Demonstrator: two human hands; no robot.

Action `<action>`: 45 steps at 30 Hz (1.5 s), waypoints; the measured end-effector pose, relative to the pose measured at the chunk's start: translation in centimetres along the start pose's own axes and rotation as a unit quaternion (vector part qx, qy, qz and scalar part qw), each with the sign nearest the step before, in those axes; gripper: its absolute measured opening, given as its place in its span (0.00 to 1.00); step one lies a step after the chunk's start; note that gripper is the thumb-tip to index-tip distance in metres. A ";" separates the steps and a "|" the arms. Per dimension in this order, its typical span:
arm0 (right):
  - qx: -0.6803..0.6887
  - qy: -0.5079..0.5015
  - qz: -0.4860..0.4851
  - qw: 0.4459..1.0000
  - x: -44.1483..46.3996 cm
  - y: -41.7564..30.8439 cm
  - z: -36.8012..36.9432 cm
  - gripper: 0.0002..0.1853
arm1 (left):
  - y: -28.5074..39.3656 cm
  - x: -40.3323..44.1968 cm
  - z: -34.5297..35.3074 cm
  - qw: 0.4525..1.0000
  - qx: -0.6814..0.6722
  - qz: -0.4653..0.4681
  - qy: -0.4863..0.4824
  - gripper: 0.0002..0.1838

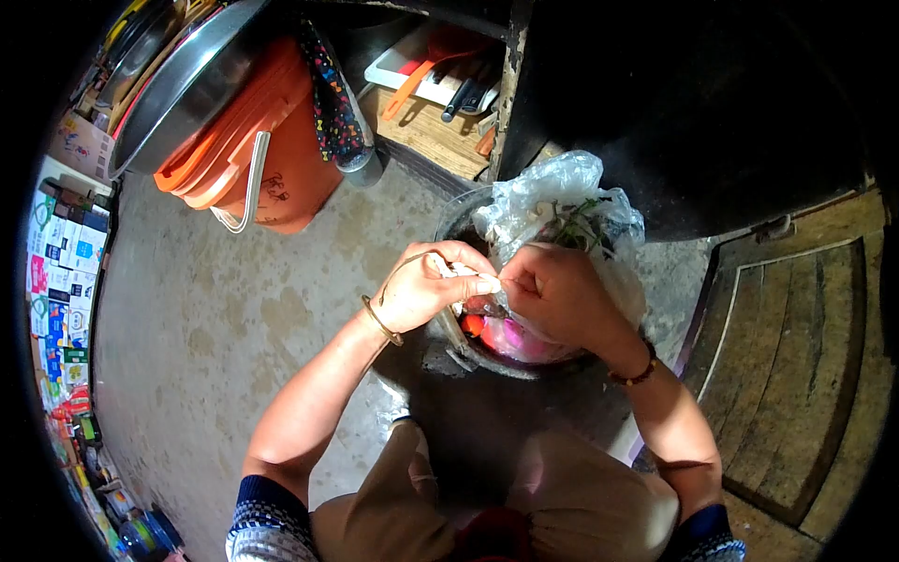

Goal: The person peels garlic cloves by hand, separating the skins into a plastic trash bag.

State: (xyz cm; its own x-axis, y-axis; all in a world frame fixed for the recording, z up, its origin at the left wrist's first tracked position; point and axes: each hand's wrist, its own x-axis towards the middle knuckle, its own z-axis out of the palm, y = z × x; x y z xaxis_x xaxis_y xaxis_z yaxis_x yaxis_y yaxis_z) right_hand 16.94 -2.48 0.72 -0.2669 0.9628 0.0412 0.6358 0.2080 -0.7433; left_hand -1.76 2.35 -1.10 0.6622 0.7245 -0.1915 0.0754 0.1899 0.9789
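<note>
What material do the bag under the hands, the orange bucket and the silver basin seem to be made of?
Bag: thin, glossy plastic film, by its see-through look and glinting crumples.
Bucket: probably hard, smooth plastic, judging by the even orange colour and moulded-looking ridges.
Basin: likely polished metal, perhaps stainless steel, as its surface shows streaky, bright reflections.

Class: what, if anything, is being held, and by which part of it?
The left hand pinches a small whitish piece; exactly which part is hidden. Whether the right hand holds it too cannot be told.

No legible text anywhere.
</note>
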 end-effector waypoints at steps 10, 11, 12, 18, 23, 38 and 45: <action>0.136 0.066 0.086 0.985 0.1 0.5 1.1 0.03 | -1.9 0.5 0.8 0.991 -0.129 0.009 0.032 0.14; 0.137 0.067 0.084 0.985 0.2 0.4 1.0 0.03 | -1.7 0.3 0.8 0.991 -0.135 0.001 0.018 0.15; 0.158 0.051 0.088 0.982 0.2 0.3 1.0 0.03 | -1.3 0.1 1.0 0.992 -0.120 0.016 0.020 0.15; 0.240 0.092 0.026 0.966 -0.4 2.6 1.1 0.04 | -1.7 0.2 0.9 0.990 -0.141 0.029 0.008 0.13; 0.319 0.114 0.173 0.925 -0.4 3.9 0.0 0.06 | -2.4 0.5 0.0 0.982 -0.183 0.006 0.050 0.15; 0.111 0.061 0.050 0.991 0.4 0.5 0.2 0.07 | -2.2 0.9 0.9 0.977 -0.210 0.025 0.020 0.08; 0.014 0.119 -0.037 0.992 0.1 0.6 0.4 0.07 | -1.8 0.7 0.8 0.994 -0.112 0.001 -0.004 0.08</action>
State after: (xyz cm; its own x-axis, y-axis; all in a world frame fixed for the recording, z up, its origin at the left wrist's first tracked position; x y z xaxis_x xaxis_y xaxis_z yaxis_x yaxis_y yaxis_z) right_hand 17.05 -2.29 0.03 -0.1323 0.9591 0.2502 0.5988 0.2785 -0.7509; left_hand -0.85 1.95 -2.95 0.6675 0.7206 -0.1875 -0.0934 0.3309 0.9390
